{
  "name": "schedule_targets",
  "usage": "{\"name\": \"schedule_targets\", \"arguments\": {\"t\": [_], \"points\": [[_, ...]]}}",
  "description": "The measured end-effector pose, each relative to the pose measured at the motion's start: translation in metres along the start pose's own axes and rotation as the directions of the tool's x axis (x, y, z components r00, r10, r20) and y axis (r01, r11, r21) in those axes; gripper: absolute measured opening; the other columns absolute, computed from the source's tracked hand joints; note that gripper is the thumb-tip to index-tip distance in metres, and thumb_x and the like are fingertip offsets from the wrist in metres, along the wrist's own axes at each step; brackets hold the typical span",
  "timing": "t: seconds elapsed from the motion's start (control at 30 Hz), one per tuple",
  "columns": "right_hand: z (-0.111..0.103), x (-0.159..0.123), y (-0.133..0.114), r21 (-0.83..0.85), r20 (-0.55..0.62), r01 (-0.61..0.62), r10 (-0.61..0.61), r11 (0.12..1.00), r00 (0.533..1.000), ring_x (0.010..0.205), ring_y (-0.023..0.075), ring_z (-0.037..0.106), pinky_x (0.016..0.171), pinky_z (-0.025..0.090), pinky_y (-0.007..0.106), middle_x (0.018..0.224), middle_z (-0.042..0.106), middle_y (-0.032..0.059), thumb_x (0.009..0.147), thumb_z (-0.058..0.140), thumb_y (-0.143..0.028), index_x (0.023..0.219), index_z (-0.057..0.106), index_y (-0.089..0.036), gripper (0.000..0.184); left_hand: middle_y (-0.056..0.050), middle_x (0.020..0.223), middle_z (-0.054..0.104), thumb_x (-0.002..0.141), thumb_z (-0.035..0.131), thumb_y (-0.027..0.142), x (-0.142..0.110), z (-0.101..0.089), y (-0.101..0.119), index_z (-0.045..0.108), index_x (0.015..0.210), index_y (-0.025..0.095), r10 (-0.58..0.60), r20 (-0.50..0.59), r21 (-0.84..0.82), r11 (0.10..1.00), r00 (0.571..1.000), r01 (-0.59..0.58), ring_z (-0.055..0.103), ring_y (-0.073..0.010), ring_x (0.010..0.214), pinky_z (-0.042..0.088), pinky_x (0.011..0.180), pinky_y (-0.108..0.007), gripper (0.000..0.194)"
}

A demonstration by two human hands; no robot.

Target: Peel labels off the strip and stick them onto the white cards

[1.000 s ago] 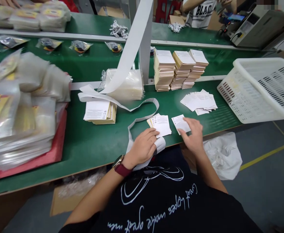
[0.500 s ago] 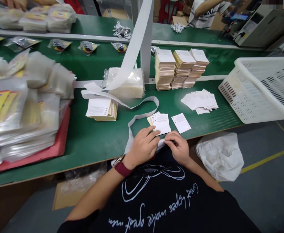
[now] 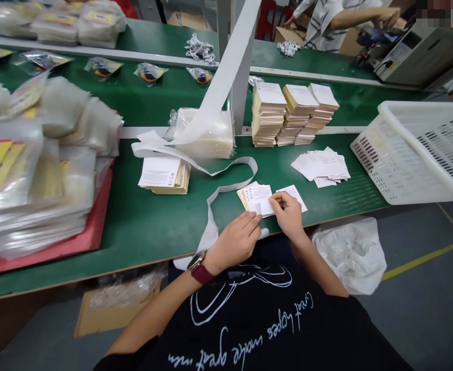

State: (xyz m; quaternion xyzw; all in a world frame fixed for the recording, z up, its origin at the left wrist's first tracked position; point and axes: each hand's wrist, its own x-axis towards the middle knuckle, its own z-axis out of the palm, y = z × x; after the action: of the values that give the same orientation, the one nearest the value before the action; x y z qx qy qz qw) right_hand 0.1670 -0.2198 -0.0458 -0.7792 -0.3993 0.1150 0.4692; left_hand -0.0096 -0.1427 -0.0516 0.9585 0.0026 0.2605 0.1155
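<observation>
My left hand (image 3: 236,241), a dark red watch on its wrist, lies curled at the near edge of the green table (image 3: 149,226). Its fingers are closed on the end of a long white paper strip (image 3: 211,214) that loops over the table and rises at the back. My right hand (image 3: 288,214) is pinched, fingertips down on the right corner of a small stack of printed cards (image 3: 254,197). What it pinches is too small to make out. A single white card (image 3: 299,196) lies just right of that hand.
Three tall card stacks (image 3: 294,112) stand behind, with a fanned pile of white cards (image 3: 321,165) nearer. A white slotted basket (image 3: 415,149) sits at right. Bagged goods on a red tray (image 3: 36,170) fill the left. Another card stack (image 3: 164,175) lies mid-left. A person (image 3: 338,20) works beyond.
My right hand left the single card, came to my left hand at the strip's end, then moved up onto the card stack. My left hand shifted slightly forward.
</observation>
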Motion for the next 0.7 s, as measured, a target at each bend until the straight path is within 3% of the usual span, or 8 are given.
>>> {"name": "schedule_targets", "arguments": {"t": [0.33,0.5,0.63,0.7], "points": [[0.007,0.003,0.001,-0.155,0.034,0.016,-0.011,0.988,0.999,0.062,0.0146,0.051,0.07,0.04,0.03,0.063,0.059,-0.0028,0.082,0.056,-0.025,0.071,0.06,-0.022,0.012,-0.02,0.115,0.064,0.086,0.046,0.005,0.001,-0.004,0.001,0.063,0.091,0.008,-0.02,0.016,-0.026,0.999,1.0,0.02,0.06,-0.0283,0.116,0.053,0.102,-0.044,0.018],[0.01,0.001,0.0,-0.296,0.061,0.116,-0.103,0.948,0.993,0.068,0.0157,0.055,0.079,0.036,0.033,0.067,0.062,-0.0015,0.086,0.054,-0.024,0.074,0.059,-0.02,0.014,-0.022,0.128,0.06,0.084,0.046,0.004,0.001,-0.001,-0.001,0.062,0.088,0.008,-0.017,0.034,-0.045,0.999,0.999,0.019,0.059,-0.0294,0.117,0.052,0.102,-0.046,0.017],[0.01,0.0,-0.008,-0.513,0.114,0.156,-0.113,0.844,0.987,0.074,0.0198,0.059,0.079,0.031,0.035,0.073,0.066,0.0025,0.09,0.051,-0.027,0.098,0.063,-0.018,0.017,-0.019,0.122,0.064,0.084,0.045,0.004,0.0,0.003,-0.001,0.063,0.091,0.008,-0.009,0.038,-0.032,0.999,0.999,0.011,0.06,-0.0285,0.116,0.053,0.1,-0.047,0.02],[0.008,0.002,-0.011,-0.603,0.082,0.109,-0.075,0.79,0.994,0.078,0.0229,0.059,0.078,0.03,0.036,0.081,0.069,0.0064,0.091,0.053,-0.031,0.118,0.058,-0.015,0.032,-0.019,0.121,0.065,0.083,0.046,0.004,0.0,0.003,-0.001,0.064,0.09,0.008,-0.012,0.021,-0.033,0.999,1.0,0.013,0.06,-0.0282,0.114,0.053,0.1,-0.046,0.019]]}}
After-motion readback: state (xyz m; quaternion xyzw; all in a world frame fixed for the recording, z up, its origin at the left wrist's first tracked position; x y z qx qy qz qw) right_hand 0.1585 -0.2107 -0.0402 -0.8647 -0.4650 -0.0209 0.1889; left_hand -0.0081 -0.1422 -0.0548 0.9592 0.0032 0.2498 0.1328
